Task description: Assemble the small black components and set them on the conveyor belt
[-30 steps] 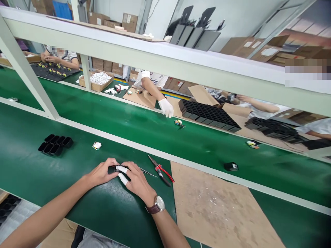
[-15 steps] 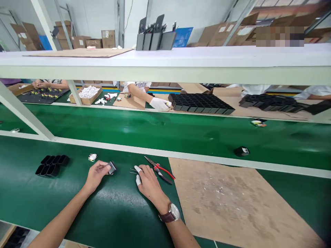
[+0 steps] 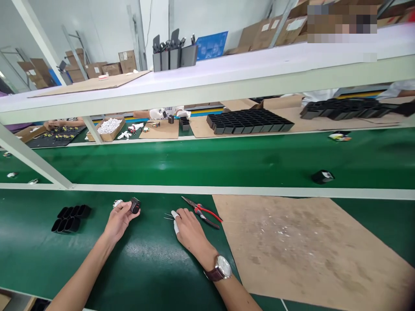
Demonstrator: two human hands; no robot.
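Note:
My left hand (image 3: pixel 119 220) grips a small black plastic housing (image 3: pixel 135 205) between thumb and fingers, just above the green mat. Just behind that hand, partly covered by it, lies a small white component (image 3: pixel 117 202). My right hand (image 3: pixel 188 229) has white finger cots on two digits and is closed around tweezers (image 3: pixel 168 216), whose thin metal tips point left. Most of the tweezers is hidden under the hand. Close to its right side lie needle-nose pliers (image 3: pixel 201 211) with red and black handles. Several empty black housings (image 3: pixel 69 223) stand grouped at the left.
A stained cardboard sheet (image 3: pixel 275 259) lies right of the pliers. Beyond a pale rail (image 3: pixel 201 190) runs a green belt (image 3: pixel 210 164) carrying a black housing (image 3: pixel 322 176). Overhead is a white shelf (image 3: pixel 227 71). Across the belt, co-workers' hands handle parts near a block of black housings (image 3: pixel 249 121).
My left hand has turned the housing, so a darker face shows. My right hand stays nearly still. The view has tilted, and a co-worker's gloved hand across the belt has moved left.

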